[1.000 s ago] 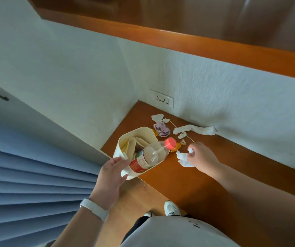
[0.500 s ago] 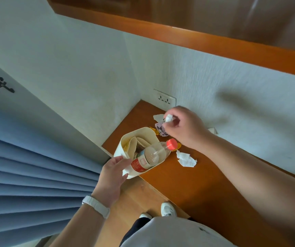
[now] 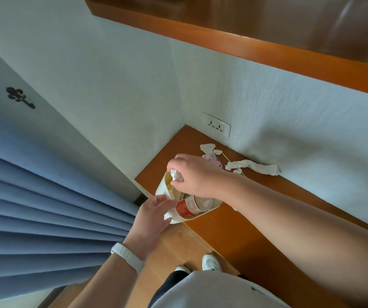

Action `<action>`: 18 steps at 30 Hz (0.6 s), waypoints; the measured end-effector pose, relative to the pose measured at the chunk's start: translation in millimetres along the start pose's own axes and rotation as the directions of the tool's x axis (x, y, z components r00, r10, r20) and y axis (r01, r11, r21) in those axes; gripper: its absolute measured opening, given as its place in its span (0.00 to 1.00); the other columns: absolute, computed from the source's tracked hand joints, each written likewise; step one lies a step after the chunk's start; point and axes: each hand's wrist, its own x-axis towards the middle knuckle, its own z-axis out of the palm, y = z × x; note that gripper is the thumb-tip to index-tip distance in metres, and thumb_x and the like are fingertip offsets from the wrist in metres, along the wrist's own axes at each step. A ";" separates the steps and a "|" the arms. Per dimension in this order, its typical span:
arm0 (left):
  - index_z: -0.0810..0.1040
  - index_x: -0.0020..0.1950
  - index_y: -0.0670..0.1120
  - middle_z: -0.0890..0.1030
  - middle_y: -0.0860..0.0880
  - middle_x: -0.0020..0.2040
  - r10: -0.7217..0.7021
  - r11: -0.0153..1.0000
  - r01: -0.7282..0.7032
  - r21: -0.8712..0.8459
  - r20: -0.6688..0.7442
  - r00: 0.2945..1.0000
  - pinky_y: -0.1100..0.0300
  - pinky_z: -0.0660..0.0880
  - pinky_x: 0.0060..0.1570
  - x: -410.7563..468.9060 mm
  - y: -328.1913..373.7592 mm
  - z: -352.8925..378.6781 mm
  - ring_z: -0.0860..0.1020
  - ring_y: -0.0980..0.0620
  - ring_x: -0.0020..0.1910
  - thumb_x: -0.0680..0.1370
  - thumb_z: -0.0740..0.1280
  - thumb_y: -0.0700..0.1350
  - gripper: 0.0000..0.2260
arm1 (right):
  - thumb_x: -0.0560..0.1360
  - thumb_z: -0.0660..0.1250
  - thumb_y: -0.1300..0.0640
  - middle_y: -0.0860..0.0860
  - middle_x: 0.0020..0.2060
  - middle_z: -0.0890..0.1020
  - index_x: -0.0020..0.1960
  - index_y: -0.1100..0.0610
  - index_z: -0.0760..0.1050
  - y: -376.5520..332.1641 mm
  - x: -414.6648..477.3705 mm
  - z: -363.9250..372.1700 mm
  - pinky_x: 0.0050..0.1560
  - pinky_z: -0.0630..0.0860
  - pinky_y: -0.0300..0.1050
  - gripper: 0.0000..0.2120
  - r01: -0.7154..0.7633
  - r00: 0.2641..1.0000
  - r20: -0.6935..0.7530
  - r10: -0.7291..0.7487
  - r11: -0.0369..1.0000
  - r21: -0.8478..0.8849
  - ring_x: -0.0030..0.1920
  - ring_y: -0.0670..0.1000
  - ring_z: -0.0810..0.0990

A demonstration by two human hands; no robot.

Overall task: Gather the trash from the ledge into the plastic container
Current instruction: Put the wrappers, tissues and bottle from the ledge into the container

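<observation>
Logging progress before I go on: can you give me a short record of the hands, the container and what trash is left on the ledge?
right hand: pinches a crumpled paper scrap over the container
left hand: grips the container's rim
container: at the ledge edge, holds a bottle
left on ledge: long tissue, small tissue, pink wrapper, thin sticks

right hand [image 3: 197,174] moved from ledge to over plastic container [image 3: 163,192], now pinching crumpled tissue [image 3: 176,175]
</observation>
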 end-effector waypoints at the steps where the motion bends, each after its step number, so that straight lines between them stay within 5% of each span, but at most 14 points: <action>1: 0.79 0.60 0.41 0.84 0.44 0.58 -0.003 1.000 0.003 -0.006 -0.003 1.000 0.42 0.70 0.71 0.1 -0.8 0.0 0.78 0.46 0.62 0.78 0.71 0.42 0.11 | 0.79 0.65 0.56 0.52 0.55 0.77 0.65 0.58 0.73 -1.1 2.3 1.2 0.39 0.70 0.37 0.15 0.018 1.000 0.015 -0.018 1.000 -0.004 0.44 0.48 0.76; 5: 0.80 0.58 0.42 0.86 0.45 0.54 -0.001 1.000 0.001 -0.006 0.002 1.000 0.46 0.74 0.67 -0.5 -3.0 -1.4 0.80 0.48 0.59 0.79 0.70 0.42 0.09 | 0.79 0.66 0.54 0.53 0.62 0.77 0.69 0.58 0.71 -1.7 6.3 -0.1 0.49 0.76 0.43 0.20 0.046 0.998 0.033 -0.046 0.999 -0.005 0.47 0.48 0.77; 9: 0.82 0.54 0.43 0.88 0.46 0.49 0.004 1.000 -0.004 0.001 -0.007 1.000 0.46 0.76 0.65 2.4 -2.6 -5.3 0.82 0.46 0.58 0.79 0.70 0.42 0.06 | 0.79 0.66 0.50 0.49 0.65 0.76 0.70 0.55 0.71 12.7 -3.0 -19.2 0.53 0.69 0.34 0.21 -0.034 0.998 -0.055 0.038 0.997 0.068 0.52 0.40 0.77; 13: 0.81 0.55 0.43 0.88 0.47 0.49 0.005 1.000 -0.005 0.023 0.000 1.000 0.47 0.76 0.64 2.7 -1.7 -7.8 0.82 0.48 0.58 0.80 0.68 0.43 0.06 | 0.79 0.65 0.50 0.46 0.55 0.79 0.65 0.54 0.75 45.2 -28.0 -36.4 0.52 0.79 0.42 0.16 -0.206 0.949 -0.193 0.250 0.953 0.224 0.52 0.45 0.79; 18: 0.80 0.57 0.44 0.85 0.45 0.54 0.012 0.998 -0.012 0.066 0.005 1.000 0.51 0.78 0.60 6.0 0.7 -7.5 0.82 0.49 0.58 0.81 0.67 0.43 0.07 | 0.80 0.63 0.53 0.47 0.54 0.80 0.63 0.52 0.75 103.2 -69.8 -0.3 0.53 0.79 0.47 0.13 -0.532 0.823 -0.080 0.562 0.813 0.235 0.51 0.46 0.79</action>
